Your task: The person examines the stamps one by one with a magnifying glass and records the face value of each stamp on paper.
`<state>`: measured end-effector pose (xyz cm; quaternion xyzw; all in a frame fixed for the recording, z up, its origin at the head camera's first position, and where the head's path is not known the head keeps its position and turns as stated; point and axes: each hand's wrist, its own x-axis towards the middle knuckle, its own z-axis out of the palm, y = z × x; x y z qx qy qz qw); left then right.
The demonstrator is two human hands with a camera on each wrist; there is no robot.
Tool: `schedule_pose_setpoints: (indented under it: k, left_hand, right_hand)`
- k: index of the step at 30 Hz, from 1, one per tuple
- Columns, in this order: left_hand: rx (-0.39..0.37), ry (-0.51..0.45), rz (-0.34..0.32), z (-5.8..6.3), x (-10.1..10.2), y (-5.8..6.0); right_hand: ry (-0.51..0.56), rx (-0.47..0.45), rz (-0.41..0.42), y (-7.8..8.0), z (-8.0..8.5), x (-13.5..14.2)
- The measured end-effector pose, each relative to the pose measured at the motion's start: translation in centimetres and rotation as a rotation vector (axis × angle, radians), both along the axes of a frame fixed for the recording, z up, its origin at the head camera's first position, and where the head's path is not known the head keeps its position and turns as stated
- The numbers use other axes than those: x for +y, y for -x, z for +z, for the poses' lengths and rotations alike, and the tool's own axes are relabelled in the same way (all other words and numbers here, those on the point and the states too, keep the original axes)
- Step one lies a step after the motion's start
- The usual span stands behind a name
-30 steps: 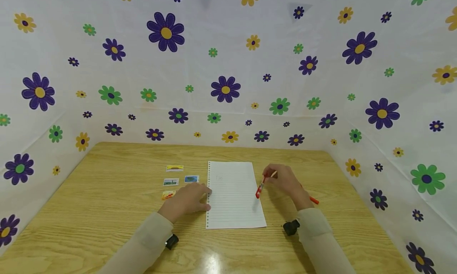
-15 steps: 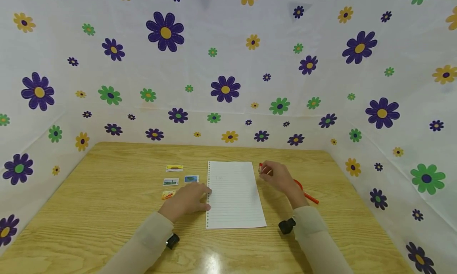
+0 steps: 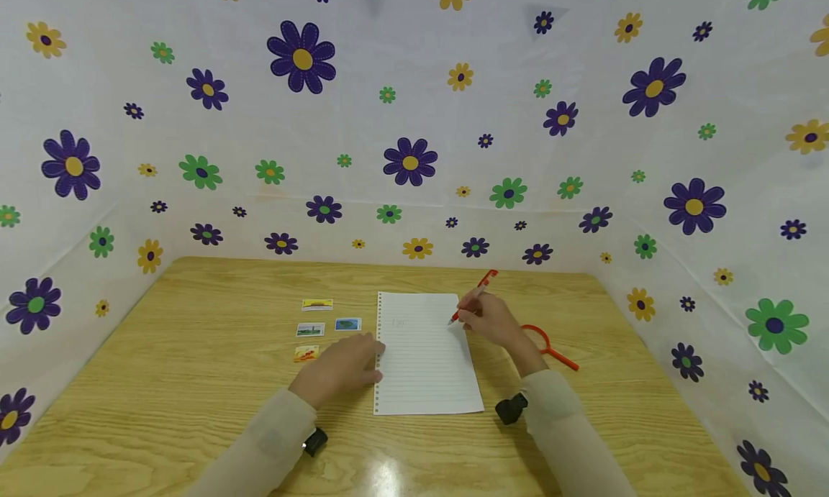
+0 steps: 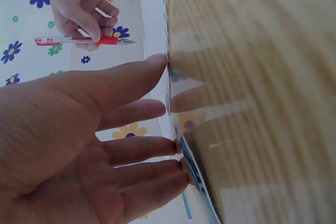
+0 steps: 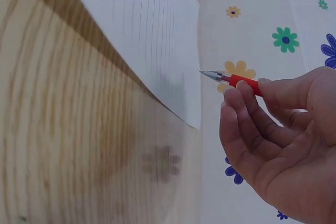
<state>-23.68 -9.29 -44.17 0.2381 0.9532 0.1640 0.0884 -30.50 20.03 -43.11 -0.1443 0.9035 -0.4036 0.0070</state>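
A red gel pen [image 3: 480, 290] with a clear barrel is pinched near its tip by my right hand [image 3: 494, 320]. In the right wrist view its metal point [image 5: 211, 74] stands bare, a little off the paper. The lined loose-leaf sheet [image 3: 424, 367] lies in front of me, with faint writing [image 3: 398, 324] near its upper left. Along the sheet's holed left edge rests my left hand [image 3: 343, 367], fingers extended, thumb and fingertips at the paper. The left wrist view shows those fingers [image 4: 142, 150] straight, with a small picture card [image 4: 197, 177] by the fingertips.
Several small picture cards lie left of the sheet, among them a yellow one [image 3: 317, 305] and a blue one [image 3: 347, 324]. A red magnifying glass [image 3: 549, 349] lies right of my right hand. Flower-printed cloth [image 3: 414, 123] surrounds the wooden table [image 3: 214, 324].
My right hand has moved left to the sheet's right edge. The pen has swung round, from hanging downward to pointing its tip at the paper. The left hand stays put.
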Motion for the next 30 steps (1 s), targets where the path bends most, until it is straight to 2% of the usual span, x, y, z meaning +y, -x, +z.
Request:
schedule_pose_setpoints:
  k: [8, 13, 18, 24, 30]
  left_hand:
    - [-0.003, 0.006, 0.012, -0.5, 0.1, -0.3]
    - [0.014, 0.034, 0.004, -0.7, 0.1, -0.2]
    - [0.006, 0.018, -0.002, -0.6, 0.0, -0.2]
    - [0.011, 0.025, -0.002, -0.6, 0.0, -0.1]
    - [0.022, 0.034, -0.003, -0.5, 0.2, -0.1]
  right_hand:
    - [0.053, -0.098, -0.044, 0.2, -0.3, -0.9]
    - [0.118, -0.123, -0.081, 0.5, -0.4, -1.5]
    - [0.163, -0.154, -0.096, 0.8, -0.7, -2.1]
    - [0.21, -0.222, -0.06, 1.3, -1.0, -2.7]
    - [0.179, -0.237, -0.041, 1.8, -1.6, -3.5]
